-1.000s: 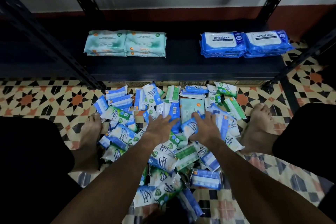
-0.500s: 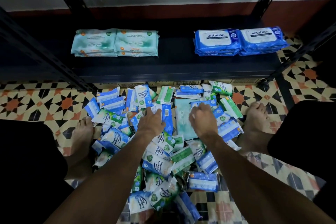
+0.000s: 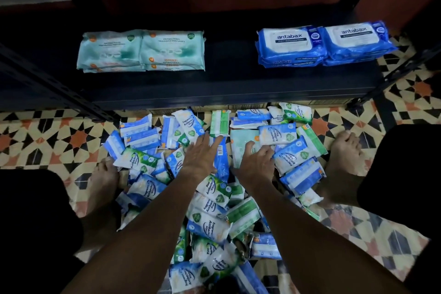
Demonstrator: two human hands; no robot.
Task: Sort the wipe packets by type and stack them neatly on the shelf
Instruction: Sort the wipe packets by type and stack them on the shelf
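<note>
The pale teal packet (image 3: 242, 142) at the far middle of the pile (image 3: 216, 224) shows only a strip. Smaller packets (image 3: 278, 135) overlap its right side and the right hand (image 3: 254, 166) covers its near end. That hand's fingertips curl out of sight, so what they grip cannot be told. The pile's near end runs off the bottom edge. On the shelf (image 3: 226, 83), the left teal stacks (image 3: 143, 51) carry blurred print — their lower packs show edges only.
</note>
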